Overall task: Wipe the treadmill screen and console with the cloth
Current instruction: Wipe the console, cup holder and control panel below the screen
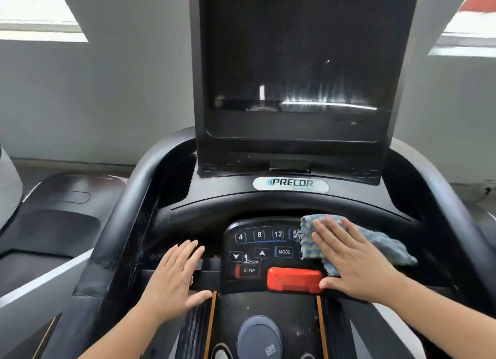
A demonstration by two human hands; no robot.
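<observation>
The dark treadmill screen (pixel 295 63) stands upright above the black console (pixel 214 197), and shows streaky reflections low down. Below sits the button panel (pixel 257 251) with number keys, arrows, MODE, STOP and a red bar (pixel 294 279). A blue and white cloth (pixel 381 246) lies over the right part of the panel. My right hand (pixel 351 262) presses flat on the cloth with straight fingers. My left hand (pixel 174 272) rests flat on the crossbar left of the panel, fingers spread, holding nothing.
Curved black handlebars (pixel 126 197) wrap both sides of the console. Another machine's dark deck (pixel 53 224) lies to the left. A grey wall stands behind, with bright windows (pixel 40 12) at both upper corners. The treadmill belt area is below my arms.
</observation>
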